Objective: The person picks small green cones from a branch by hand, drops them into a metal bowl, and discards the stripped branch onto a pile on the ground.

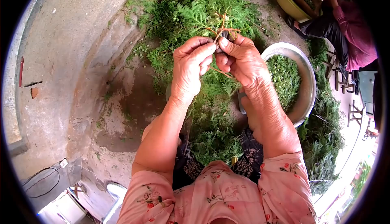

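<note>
Twig (222, 28), its lower end hidden between left hand (191, 67) and right hand (239, 59)

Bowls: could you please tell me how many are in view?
2: a metal bowl beside the right hand, and a yellow bowl at top right, near another person. Others may be hidden.

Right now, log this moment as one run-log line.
left hand: pinching sprig | right hand: pinching same sprig | beneath: foliage pile | right side: metal bowl holding green pickings
</note>
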Action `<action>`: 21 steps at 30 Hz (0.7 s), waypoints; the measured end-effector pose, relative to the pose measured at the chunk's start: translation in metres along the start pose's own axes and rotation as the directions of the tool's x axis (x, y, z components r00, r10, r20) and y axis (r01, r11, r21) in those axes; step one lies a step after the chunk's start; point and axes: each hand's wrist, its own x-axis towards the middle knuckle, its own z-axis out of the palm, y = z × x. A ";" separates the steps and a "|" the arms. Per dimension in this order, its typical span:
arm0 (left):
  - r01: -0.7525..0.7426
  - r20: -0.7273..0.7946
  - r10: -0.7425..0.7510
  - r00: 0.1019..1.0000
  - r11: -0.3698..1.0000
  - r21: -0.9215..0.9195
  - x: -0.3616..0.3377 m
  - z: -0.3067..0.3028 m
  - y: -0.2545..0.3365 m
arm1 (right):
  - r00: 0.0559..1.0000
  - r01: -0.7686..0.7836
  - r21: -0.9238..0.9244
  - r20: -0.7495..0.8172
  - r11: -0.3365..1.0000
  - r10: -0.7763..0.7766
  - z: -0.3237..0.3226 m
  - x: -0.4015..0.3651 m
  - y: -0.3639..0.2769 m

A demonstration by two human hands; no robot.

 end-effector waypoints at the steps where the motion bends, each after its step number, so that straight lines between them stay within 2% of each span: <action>1: 0.000 0.000 0.000 1.000 1.000 0.000 0.000 0.000 0.001 | 0.998 -0.058 0.155 0.013 0.986 0.057 0.000 0.000 0.002; 2: 0.040 0.001 -0.040 0.999 0.998 -0.058 0.000 0.000 0.002 | 0.997 -0.072 0.242 0.042 0.968 0.064 0.002 0.000 0.003; 3: 0.080 0.003 -0.081 0.997 0.990 -0.115 0.000 0.000 0.003 | 0.997 -0.073 0.242 0.042 0.967 0.065 0.003 -0.001 0.004; 5: 0.083 0.026 -0.080 0.996 0.985 -0.152 0.002 -0.004 0.000 | 0.996 -0.078 0.293 0.055 0.953 0.065 0.003 -0.001 0.006; 7: 0.090 0.024 -0.086 0.996 0.974 -0.206 0.001 -0.004 -0.001 | 0.997 -0.063 0.267 0.057 0.962 0.049 0.003 0.000 0.006; 8: 0.090 0.024 -0.087 0.996 0.974 -0.206 0.001 -0.002 -0.001 | 0.998 -0.046 0.241 0.059 0.969 0.033 0.003 0.000 0.007; 9: 0.057 -0.014 -0.060 0.998 0.990 -0.131 0.000 0.000 0.000 | 0.998 -0.047 0.242 0.059 0.969 0.034 0.005 -0.001 0.006; 10: 0.027 -0.051 -0.029 0.998 0.998 -0.054 0.000 0.001 0.000 | 1.000 0.015 0.060 -0.002 0.998 -0.014 0.009 -0.002 0.004; 11: 0.027 -0.051 -0.030 0.998 0.998 -0.053 0.000 0.002 -0.001 | 0.996 0.065 -0.126 -0.054 0.990 -0.072 0.013 -0.004 0.002; 12: -0.060 -0.095 0.068 0.993 0.994 0.086 0.001 0.002 -0.004 | 0.987 0.105 -0.284 -0.084 0.953 -0.134 0.017 -0.006 0.000; 13: -0.139 -0.125 0.171 0.977 0.964 0.227 0.001 0.003 -0.006 | 0.988 0.104 -0.284 -0.083 0.953 -0.133 0.020 -0.006 0.003; 14: -0.166 -0.129 0.197 0.972 0.963 0.213 -0.002 0.008 -0.004 | 0.975 0.166 -0.262 -0.100 0.951 -0.198 0.023 -0.007 0.009; 15: -0.166 -0.130 0.197 0.972 0.963 0.213 -0.003 0.009 -0.005 | 0.958 0.228 -0.241 -0.120 0.943 -0.262 0.023 -0.007 0.013; 17: -0.175 -0.121 0.197 0.973 0.970 0.169 -0.004 0.012 -0.009 | 0.955 0.223 -0.269 -0.134 0.937 -0.266 0.022 -0.006 0.016; 19: -0.156 -0.142 0.181 0.973 0.973 0.170 -0.004 0.012 -0.009 | 0.940 0.240 -0.218 -0.190 0.946 -0.283 0.027 -0.008 0.016; 21: -0.107 -0.219 0.129 0.967 0.988 0.112 -0.001 0.010 -0.010 | 0.946 0.229 -0.175 -0.192 0.958 -0.261 0.025 -0.009 0.014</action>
